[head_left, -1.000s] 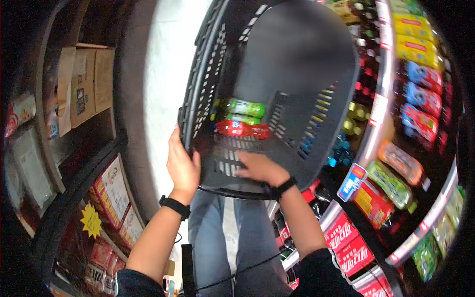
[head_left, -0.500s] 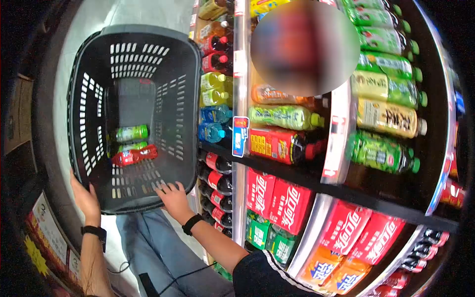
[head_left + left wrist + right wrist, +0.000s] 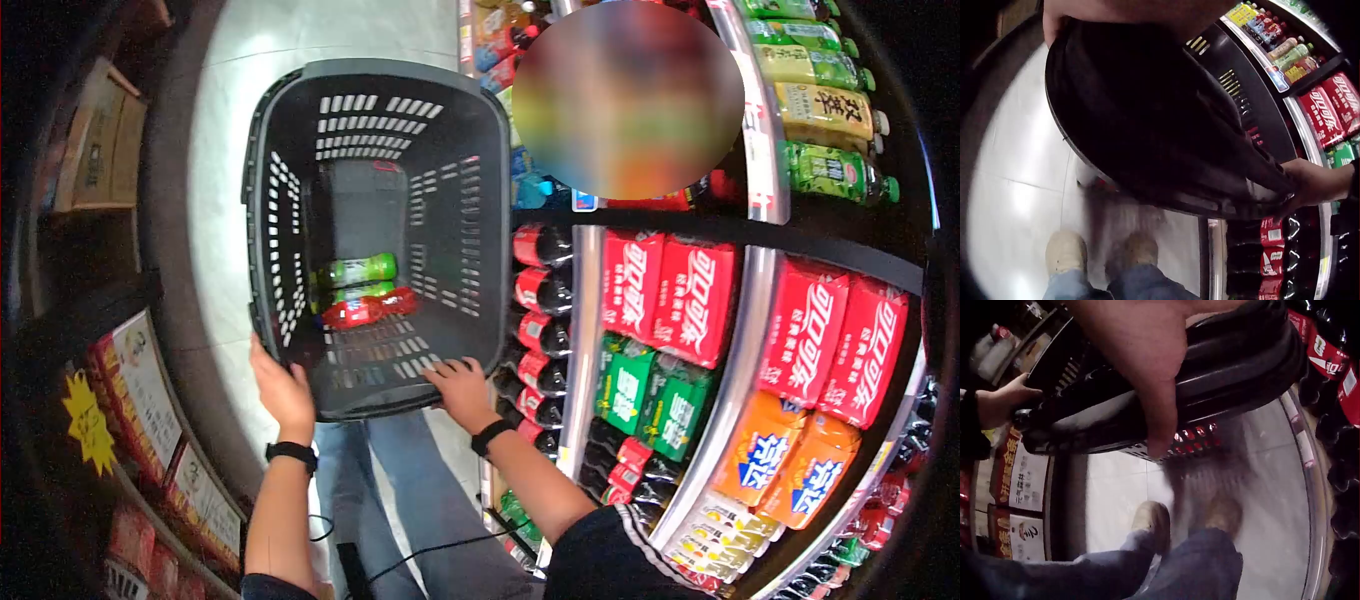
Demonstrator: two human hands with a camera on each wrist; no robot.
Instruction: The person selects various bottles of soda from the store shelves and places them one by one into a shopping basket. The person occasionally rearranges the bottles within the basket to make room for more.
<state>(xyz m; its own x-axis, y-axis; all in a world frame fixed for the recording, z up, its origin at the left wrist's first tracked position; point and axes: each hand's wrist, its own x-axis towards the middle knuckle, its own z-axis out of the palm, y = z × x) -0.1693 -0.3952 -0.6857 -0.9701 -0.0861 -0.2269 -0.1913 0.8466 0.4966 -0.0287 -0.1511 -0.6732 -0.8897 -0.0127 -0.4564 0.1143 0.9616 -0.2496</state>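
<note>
L hand (image 3: 283, 392) & R hand (image 3: 463, 395): grasping basket (image 3: 370, 220) at near end, closer to mid-view vs. prev.; w/ btls (image 3: 367, 307) still inside, i.e. load kept.

Has bottles (image 3: 370, 308) lying in the basket (image 3: 482, 300), towards its six o'clock end. From there, has drink shelves (image 3: 800, 236) at three o'clock, signs (image 3: 143, 370) at eight, a cardboard box (image 3: 100, 150) at ten.
</note>
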